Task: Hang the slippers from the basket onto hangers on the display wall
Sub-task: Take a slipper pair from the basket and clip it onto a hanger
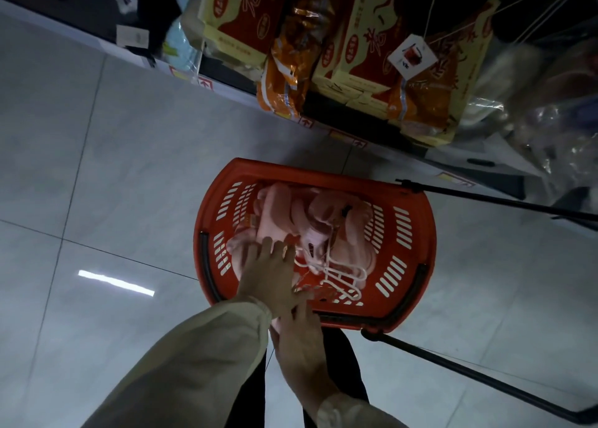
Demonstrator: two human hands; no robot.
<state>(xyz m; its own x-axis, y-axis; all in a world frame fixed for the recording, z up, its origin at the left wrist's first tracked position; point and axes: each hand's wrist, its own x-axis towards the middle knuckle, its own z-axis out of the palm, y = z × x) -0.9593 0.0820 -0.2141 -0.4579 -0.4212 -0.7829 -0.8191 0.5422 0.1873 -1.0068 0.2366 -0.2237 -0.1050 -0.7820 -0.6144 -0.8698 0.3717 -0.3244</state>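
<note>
Tiled floor (97,168): spread out to the left of the basket; room for moving is judged widest on that side.

Left hand (268,275): reached into the basket from the near side, fingers straight and spread, laid on the nearest pink slipper. Nothing is gripped.

Right hand (302,343): held just below the left wrist at the near rim, fingers mostly extended. Its grip cannot be told, since the left cuff covers part of it; a pale patch beneath is possibly a slipper.

Slippers (323,214): a pink heap is seen in the basket, several overlapped. Judged light, soft and not fragile. A pinch across the strap or heel edge is advised, one at a time.

Hangers (336,275): white, thin, tangled at the near right of the heap, touching the slippers. Judged light and stiff, likely to snag on each other; best taken by the hook.

Basket (427,233): red, slotted walls, set on the floor.

Black handle rods (485,382): stretched low to the right; a catch hazard is noted. Boxes (356,55) are stacked close behind. The display wall is not in view.
</note>
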